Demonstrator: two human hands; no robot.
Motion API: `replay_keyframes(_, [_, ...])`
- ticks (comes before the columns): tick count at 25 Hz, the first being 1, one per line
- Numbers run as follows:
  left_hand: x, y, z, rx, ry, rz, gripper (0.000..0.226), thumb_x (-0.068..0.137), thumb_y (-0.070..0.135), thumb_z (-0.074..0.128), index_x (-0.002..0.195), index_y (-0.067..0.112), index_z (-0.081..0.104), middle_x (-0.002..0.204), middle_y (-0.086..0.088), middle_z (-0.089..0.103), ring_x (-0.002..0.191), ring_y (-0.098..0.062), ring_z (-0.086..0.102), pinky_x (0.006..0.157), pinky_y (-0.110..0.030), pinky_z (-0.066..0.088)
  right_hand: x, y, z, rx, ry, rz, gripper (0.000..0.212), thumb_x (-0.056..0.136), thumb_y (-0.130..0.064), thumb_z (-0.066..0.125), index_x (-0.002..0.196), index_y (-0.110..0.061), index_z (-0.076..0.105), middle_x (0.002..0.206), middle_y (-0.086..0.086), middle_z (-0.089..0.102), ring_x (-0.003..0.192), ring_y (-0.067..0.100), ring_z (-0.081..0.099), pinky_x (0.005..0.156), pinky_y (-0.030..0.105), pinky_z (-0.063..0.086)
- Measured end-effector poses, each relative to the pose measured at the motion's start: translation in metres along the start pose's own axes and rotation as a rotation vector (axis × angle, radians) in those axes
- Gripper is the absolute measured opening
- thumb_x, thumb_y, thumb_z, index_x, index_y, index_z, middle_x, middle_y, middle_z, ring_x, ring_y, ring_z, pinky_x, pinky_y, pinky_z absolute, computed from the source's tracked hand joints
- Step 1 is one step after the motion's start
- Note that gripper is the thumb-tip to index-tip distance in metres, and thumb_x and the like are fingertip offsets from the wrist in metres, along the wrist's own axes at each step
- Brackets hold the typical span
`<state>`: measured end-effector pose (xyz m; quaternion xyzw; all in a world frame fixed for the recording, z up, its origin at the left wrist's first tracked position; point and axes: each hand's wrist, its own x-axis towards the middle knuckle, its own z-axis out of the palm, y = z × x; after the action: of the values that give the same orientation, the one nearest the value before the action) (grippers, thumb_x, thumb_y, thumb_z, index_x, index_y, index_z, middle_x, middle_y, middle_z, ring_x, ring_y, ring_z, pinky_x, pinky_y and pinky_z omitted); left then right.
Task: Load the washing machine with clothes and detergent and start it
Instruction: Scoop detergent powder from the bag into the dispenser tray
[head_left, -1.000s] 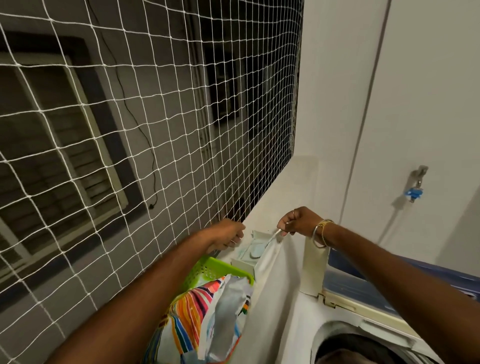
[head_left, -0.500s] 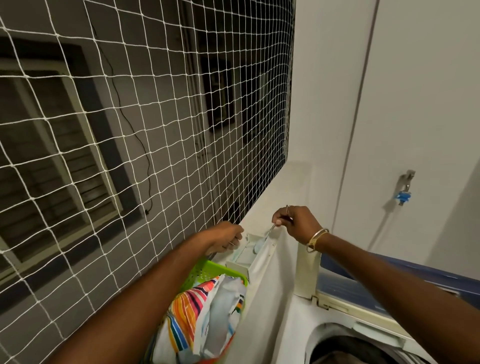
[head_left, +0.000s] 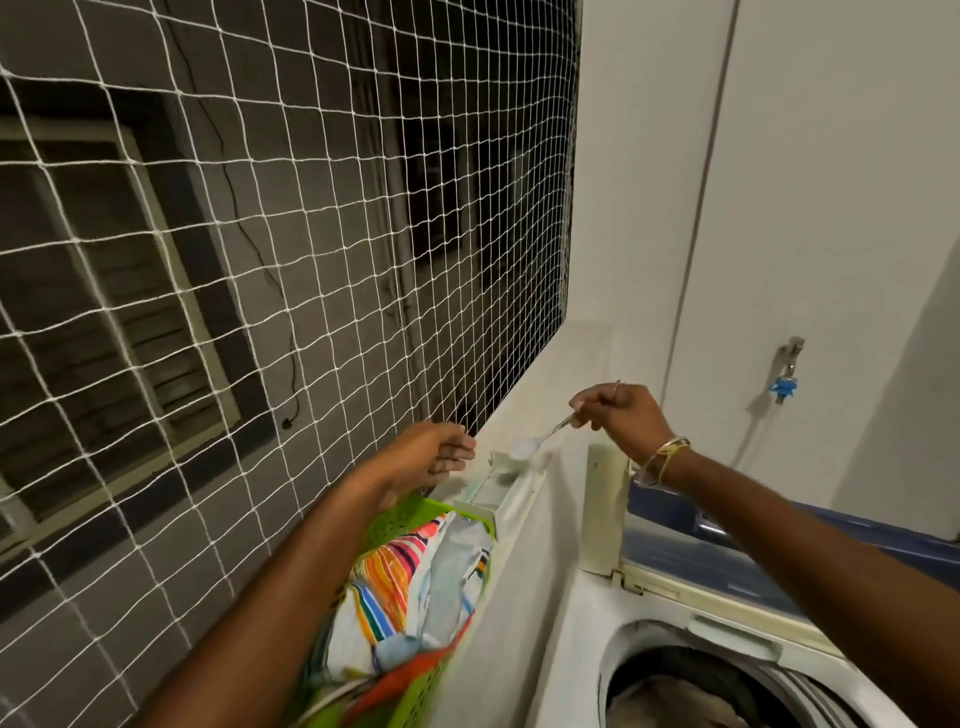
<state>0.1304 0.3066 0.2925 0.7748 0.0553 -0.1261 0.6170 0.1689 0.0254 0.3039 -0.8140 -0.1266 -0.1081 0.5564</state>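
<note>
The detergent step is in hand. A thin spoon is pinched by its handle in the narrow grip of the right hand. Its bowl, heaped with white powder, is held just below and ahead of that grip, over an open detergent box on the ledge. The left hand is seen across the box from the grip, fingers curled; whether anything is held in it cannot be told. The washing machine lies below and behind the grip, lid raised, with dark clothes seen in its drum. A green basket of striped laundry is set beneath the left forearm. Next, it is judged, the spoon must be carried level, back and down to the drum, so that no powder is spilled. No brand, label or writing can be read.
</note>
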Motion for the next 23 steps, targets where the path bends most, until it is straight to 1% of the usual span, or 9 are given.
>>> replay_keyframes(2, [-0.012,-0.001,0.001,-0.009,0.007,0.017,0.039,0.102,0.032,0.043,0.117,0.006,0.067,0.115,-0.008,0.072,0.115,-0.026,0.064,0.107,-0.042,0.044,-0.017,-0.014,-0.004,0.092,-0.044,0.042,0.012,0.087,-0.004,0.063,0.087,-0.002,0.075,0.075,0.012,0.075,0.064,0.009,0.063,0.062,0.021,0.050])
replay_keyframes(4, [-0.020,-0.001,0.005,-0.011,0.012,0.023,0.040,0.102,0.032,0.042,0.118,0.005,0.067,0.116,-0.010,0.072,0.111,-0.025,0.064,0.106,-0.041,0.043,-0.037,-0.027,-0.004,0.159,-0.067,0.066,0.011,0.086,-0.002,0.064,0.088,0.002,0.074,0.076,0.016,0.074,0.065,0.012,0.063,0.060,0.021,0.049])
replay_keyframes(9, [-0.029,-0.002,0.015,0.001,0.031,0.040,0.036,0.099,0.033,0.047,0.112,0.008,0.070,0.112,-0.008,0.073,0.101,-0.022,0.063,0.088,-0.034,0.045,-0.081,-0.054,0.000,0.242,-0.108,0.089,0.011,0.084,0.001,0.064,0.087,0.002,0.074,0.075,0.019,0.073,0.060,0.008,0.060,0.054,0.016,0.045])
replay_keyframes(11, [-0.031,-0.003,0.016,-0.003,0.042,0.050,0.034,0.098,0.032,0.049,0.111,0.008,0.070,0.112,-0.009,0.073,0.101,-0.023,0.063,0.091,-0.036,0.045,-0.093,-0.061,0.003,0.266,-0.116,0.088,0.012,0.084,0.001,0.063,0.088,0.001,0.075,0.075,0.018,0.073,0.060,0.008,0.061,0.055,0.016,0.045])
replay_keyframes(14, [-0.035,-0.004,0.015,-0.001,0.050,0.064,0.032,0.099,0.030,0.049,0.112,0.009,0.069,0.112,-0.008,0.073,0.109,-0.025,0.064,0.104,-0.041,0.044,-0.111,-0.065,0.022,0.228,-0.154,0.030,0.011,0.086,-0.005,0.066,0.090,-0.006,0.076,0.076,0.009,0.076,0.069,0.012,0.068,0.064,0.022,0.051])
replay_keyframes(16, [-0.038,-0.007,0.011,-0.001,0.063,0.077,0.032,0.099,0.029,0.047,0.114,0.010,0.068,0.112,-0.007,0.073,0.114,-0.027,0.064,0.108,-0.044,0.044,-0.125,-0.062,0.042,0.062,-0.171,-0.102,0.010,0.089,-0.014,0.068,0.093,-0.014,0.078,0.079,-0.002,0.077,0.072,0.006,0.070,0.071,0.018,0.053])
replay_keyframes(18, [-0.040,-0.008,0.006,-0.007,0.080,0.082,0.032,0.100,0.029,0.046,0.114,0.010,0.068,0.113,-0.008,0.073,0.116,-0.028,0.063,0.108,-0.046,0.044,-0.139,-0.057,0.064,-0.176,-0.174,-0.301,0.013,0.091,-0.025,0.067,0.097,-0.023,0.078,0.083,-0.012,0.076,0.073,0.003,0.067,0.072,0.015,0.050])
replay_keyframes(21, [-0.044,-0.009,0.001,-0.019,0.095,0.071,0.032,0.099,0.029,0.047,0.114,0.010,0.068,0.112,-0.008,0.073,0.117,-0.029,0.063,0.105,-0.043,0.044,-0.150,-0.054,0.090,-0.493,-0.251,-0.618,0.018,0.093,-0.028,0.059,0.102,-0.027,0.074,0.081,-0.007,0.073,0.073,0.012,0.062,0.073,0.028,0.046])
replay_keyframes(23, [-0.047,-0.008,-0.001,-0.023,0.100,0.070,0.032,0.098,0.028,0.049,0.115,0.009,0.068,0.114,-0.009,0.073,0.118,-0.029,0.062,0.104,-0.042,0.044,-0.151,-0.056,0.101,-0.597,-0.294,-0.769,0.015,0.091,-0.023,0.056,0.091,-0.024,0.070,0.076,-0.004,0.068,0.074,0.017,0.059,0.069,0.031,0.043])
